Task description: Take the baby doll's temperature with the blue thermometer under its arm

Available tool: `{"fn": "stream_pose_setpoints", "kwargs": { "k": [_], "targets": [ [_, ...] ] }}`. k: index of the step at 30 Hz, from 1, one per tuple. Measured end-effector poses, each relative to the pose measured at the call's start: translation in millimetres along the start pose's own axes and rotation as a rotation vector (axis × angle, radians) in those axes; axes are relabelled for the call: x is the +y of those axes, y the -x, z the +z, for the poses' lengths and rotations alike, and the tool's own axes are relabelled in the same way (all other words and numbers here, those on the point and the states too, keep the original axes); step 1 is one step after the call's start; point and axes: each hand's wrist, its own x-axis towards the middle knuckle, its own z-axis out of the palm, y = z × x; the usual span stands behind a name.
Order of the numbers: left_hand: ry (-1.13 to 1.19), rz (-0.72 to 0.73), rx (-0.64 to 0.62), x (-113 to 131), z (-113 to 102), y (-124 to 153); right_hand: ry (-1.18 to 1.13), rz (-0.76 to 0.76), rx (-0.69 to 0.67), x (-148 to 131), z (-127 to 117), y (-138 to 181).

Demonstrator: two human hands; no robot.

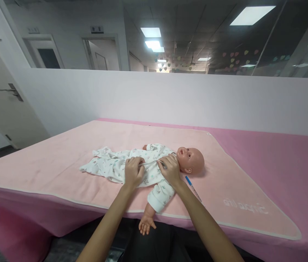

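A baby doll (190,160) lies on its back with its head to the right, dressed in a white printed romper (110,163). My left hand (134,171) is closed at the doll's middle, pinching the romper's front edge. Near the chest, my right hand (170,169) pinches the same edge, and a pale strip of cloth (150,162) is drawn taut between the two hands. The doll's near arm (147,220) hangs over the table's front edge, palm up. Whether any fastener sits under my fingers is hidden.
A blue-capped pen-like stick (193,187) lies beside my right forearm. The doll rests on a pale pink mat (61,153) over a darker pink cloth (287,163). A white wall (170,98) with glass above stands behind, and a door (3,94) is at left.
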Motion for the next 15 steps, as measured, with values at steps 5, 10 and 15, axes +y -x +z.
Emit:
{"fn": "stream_pose_setpoints", "kwargs": {
  "k": [5, 10, 15],
  "targets": [
    [0.019, -0.007, 0.028, -2.0, 0.9, 1.0, 0.008, 0.005, 0.000, 0.3, 0.5, -0.1],
    [0.084, -0.066, 0.103, -3.7, 4.4, 2.7, 0.011, 0.014, 0.002, 0.9, 1.3, 0.9],
    [0.116, -0.057, 0.138, -4.3, 5.9, 3.3, 0.013, 0.012, 0.007, 1.0, 1.7, 0.8]
  ]
}}
